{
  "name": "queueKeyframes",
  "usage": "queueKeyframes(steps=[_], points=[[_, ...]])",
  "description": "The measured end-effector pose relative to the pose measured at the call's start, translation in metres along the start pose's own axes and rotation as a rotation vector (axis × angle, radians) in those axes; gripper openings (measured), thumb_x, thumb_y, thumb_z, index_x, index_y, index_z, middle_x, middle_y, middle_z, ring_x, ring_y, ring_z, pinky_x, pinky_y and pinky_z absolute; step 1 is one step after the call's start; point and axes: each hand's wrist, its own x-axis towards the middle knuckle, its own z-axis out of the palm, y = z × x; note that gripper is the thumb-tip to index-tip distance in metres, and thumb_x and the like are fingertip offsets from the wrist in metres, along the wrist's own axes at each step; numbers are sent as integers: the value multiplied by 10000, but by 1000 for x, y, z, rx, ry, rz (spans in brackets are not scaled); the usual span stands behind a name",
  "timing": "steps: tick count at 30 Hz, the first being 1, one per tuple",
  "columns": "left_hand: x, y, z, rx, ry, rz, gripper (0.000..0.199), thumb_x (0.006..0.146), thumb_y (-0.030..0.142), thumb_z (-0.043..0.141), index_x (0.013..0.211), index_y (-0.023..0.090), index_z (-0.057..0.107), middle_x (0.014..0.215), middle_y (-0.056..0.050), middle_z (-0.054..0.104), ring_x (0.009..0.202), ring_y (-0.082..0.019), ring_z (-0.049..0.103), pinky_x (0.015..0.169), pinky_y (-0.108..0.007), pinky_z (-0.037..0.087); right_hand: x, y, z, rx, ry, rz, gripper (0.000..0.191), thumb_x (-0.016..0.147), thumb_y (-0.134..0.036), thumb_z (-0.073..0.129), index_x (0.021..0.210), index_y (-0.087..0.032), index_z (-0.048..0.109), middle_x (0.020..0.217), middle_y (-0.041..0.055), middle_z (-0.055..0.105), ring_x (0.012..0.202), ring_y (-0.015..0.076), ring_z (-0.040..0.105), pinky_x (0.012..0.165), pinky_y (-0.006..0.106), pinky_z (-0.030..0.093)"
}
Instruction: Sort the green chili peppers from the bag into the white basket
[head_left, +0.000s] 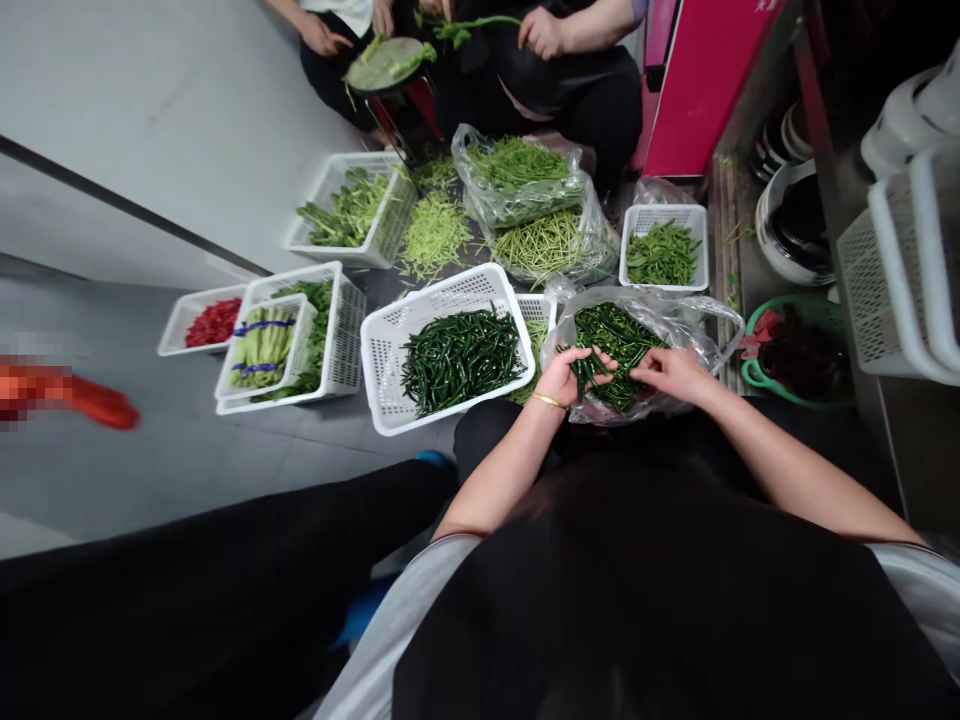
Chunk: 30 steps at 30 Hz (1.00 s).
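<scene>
My left hand (562, 380), with a gold bangle at the wrist, is closed around a small bunch of green chili peppers (590, 372). It hovers over the left side of a clear plastic bag (679, 312) filled with more dark green chilies (619, 325). Over the bag's right side, the fingers of my right hand (673, 372) are pinched together; what lies between them is too small to make out. Left of the bag stands a white perforated basket (375, 345) holding a heap of dark green chilies (459, 358).
Baskets of leafy greens (352, 210), bundled stalks (264, 345) and red peppers (214, 323) stand left. Ahead are bagged greens (517, 165) and a small basket of green pods (664, 250). A green basin (757, 378) sits right. Two people (547, 35) handle stalks at the back.
</scene>
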Motion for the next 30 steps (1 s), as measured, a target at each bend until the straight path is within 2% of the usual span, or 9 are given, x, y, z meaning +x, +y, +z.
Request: queueKeyframes(steps=[3,6,10,14,19,22,25,28,30], points=[[-4,6,-6,-10,-29,2,62,734,163,613,786,130,609,736,-65,683,736,-199,705,679,-310,550,6,14,16,-190,-144,88,184,755,-328,755,670,-209,643,720,29,693,702,181,630,606,251,397],[-8,6,-8,30,-109,21,153,685,194,689,795,152,592,596,13,575,545,-123,590,553,-249,489,13,23,18,-71,-108,85,162,781,-220,705,636,-195,637,714,20,701,698,158,643,633,235,430],[-7,-6,-1,270,-112,102,337,610,274,852,760,160,573,484,83,443,406,-56,409,415,-189,294,18,17,-13,238,-5,109,218,804,-362,713,703,-176,660,547,-3,627,489,139,571,522,247,439],[-2,-22,15,542,-84,171,396,560,291,907,798,125,637,475,62,504,391,-58,415,412,-207,267,14,-11,-28,517,-4,29,381,728,-529,777,726,-166,663,536,9,613,437,123,534,435,234,430],[2,-20,15,244,-137,42,292,649,262,836,787,120,621,540,49,500,408,-41,395,395,-189,238,3,-11,-9,936,144,37,615,661,-743,733,867,-168,666,684,39,653,499,111,567,418,211,451],[2,-15,7,115,-150,-76,196,707,207,762,802,110,620,562,45,482,413,-30,374,386,-170,211,-11,-12,9,873,38,85,628,664,-772,699,848,-173,656,669,36,640,475,118,552,393,218,421],[0,-16,0,112,-126,-87,159,714,189,733,755,115,598,567,39,479,427,-36,387,384,-167,231,-28,-25,18,646,-14,-49,492,790,-687,626,802,-195,648,632,20,639,515,138,570,483,241,459],[-3,-16,-6,122,-87,-19,228,670,200,751,652,135,534,586,22,498,467,-51,432,384,-173,246,-35,-20,5,423,-26,-191,371,859,-563,599,808,-208,693,699,24,689,628,160,629,608,257,493],[-5,-14,-8,105,-78,31,254,659,206,739,613,147,496,596,17,510,479,-57,448,390,-180,257,-27,1,-10,362,-20,-68,366,871,-535,592,785,-196,699,699,32,697,578,158,621,577,261,481]])
